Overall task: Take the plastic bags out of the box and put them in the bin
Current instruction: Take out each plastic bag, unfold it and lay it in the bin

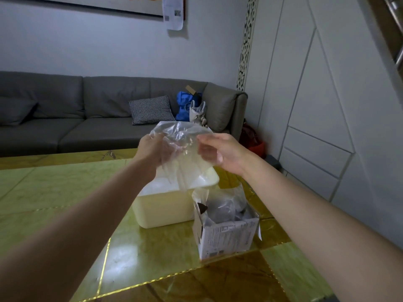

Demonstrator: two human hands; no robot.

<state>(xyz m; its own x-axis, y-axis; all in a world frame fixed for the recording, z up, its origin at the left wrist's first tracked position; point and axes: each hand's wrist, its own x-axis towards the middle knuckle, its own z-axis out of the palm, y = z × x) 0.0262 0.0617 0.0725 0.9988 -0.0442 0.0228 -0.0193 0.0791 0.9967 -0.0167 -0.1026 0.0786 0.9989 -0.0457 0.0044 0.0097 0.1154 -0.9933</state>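
Plastic bag (183,149) — hangs long-axis vertical over bin (165,210) | left hand (152,149), right hand (216,151) — both pinching it

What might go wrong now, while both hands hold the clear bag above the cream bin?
1. The clear plastic bag, held by the left hand and the right hand, spreads wide over the cream plastic bin; released unbunched, it may drape over the rim.
2. The small printed cardboard box stands against the bin; a lowering right forearm could knock it.
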